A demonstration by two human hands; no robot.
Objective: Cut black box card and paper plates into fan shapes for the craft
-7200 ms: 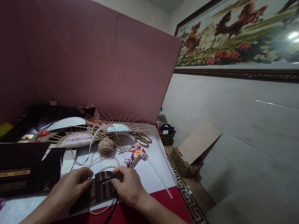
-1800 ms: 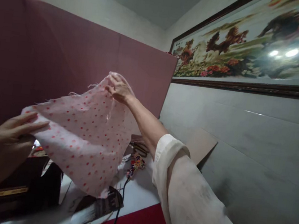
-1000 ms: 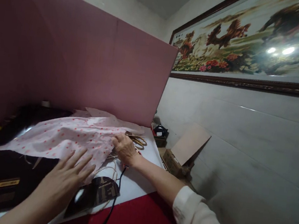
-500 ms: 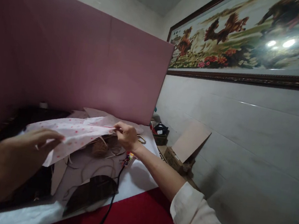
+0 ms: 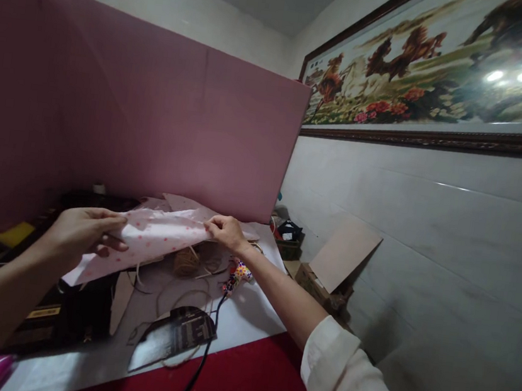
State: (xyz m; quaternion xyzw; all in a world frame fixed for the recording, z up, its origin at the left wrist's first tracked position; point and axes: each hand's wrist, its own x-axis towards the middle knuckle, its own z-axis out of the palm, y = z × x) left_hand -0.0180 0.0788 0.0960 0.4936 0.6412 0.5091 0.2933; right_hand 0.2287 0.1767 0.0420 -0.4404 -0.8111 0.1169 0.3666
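Note:
A pink cloth with red dots point(image 5: 151, 239) is stretched in the air a little above the table. My left hand point(image 5: 80, 233) pinches its near left edge. My right hand point(image 5: 226, 232) grips its far right corner, arm reaching forward in a white sleeve. Under the lifted cloth sit a ball of brown twine point(image 5: 185, 261) and loops of cord. A black printed card on a ring point(image 5: 180, 334) lies on the white table top point(image 5: 247, 311) in front of me, beside a black cable point(image 5: 203, 356).
A tall pink board point(image 5: 155, 125) stands behind the table. A flowery painted tool point(image 5: 238, 276) lies near my right wrist. Dark boxes with gold labels point(image 5: 44, 315) sit at left. A cardboard box point(image 5: 321, 282) is on the floor by the grey wall. Red cloth point(image 5: 247, 384) covers the near edge.
The cloth was held high, then laid over the table clutter, and is now lifted off it again by both hands, showing the twine ball underneath.

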